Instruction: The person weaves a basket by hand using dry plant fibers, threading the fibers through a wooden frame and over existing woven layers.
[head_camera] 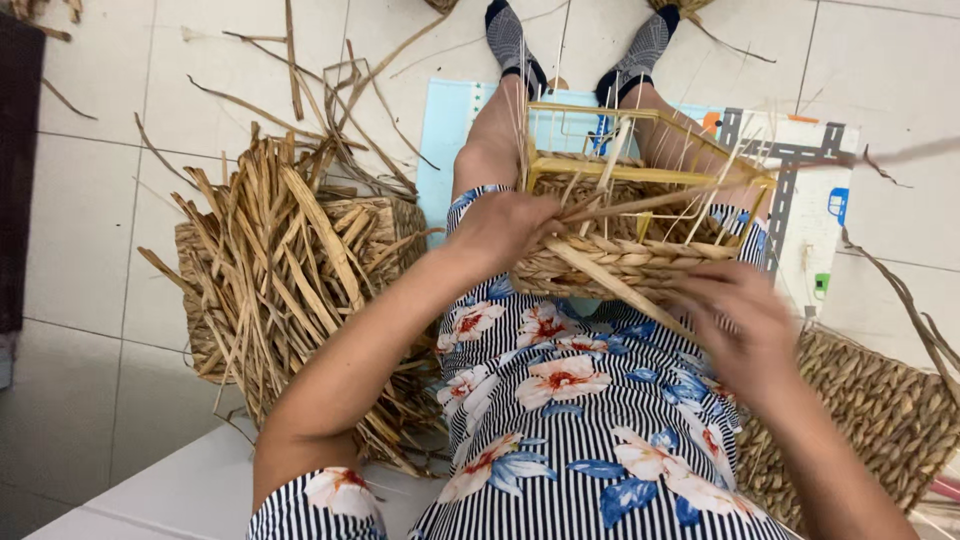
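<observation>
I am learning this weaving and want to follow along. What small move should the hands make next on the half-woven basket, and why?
Probably the right hand should pull the loose flat strand snug across the woven rows. The left hand already steadies the half-woven basket on its wire frame, and the strand lies slack and diagonal over the braid. The right hand is blurred, so its grip is unclear.

Home weaving spot: tiled floor (90,260), dried reeds (270,270).
</observation>
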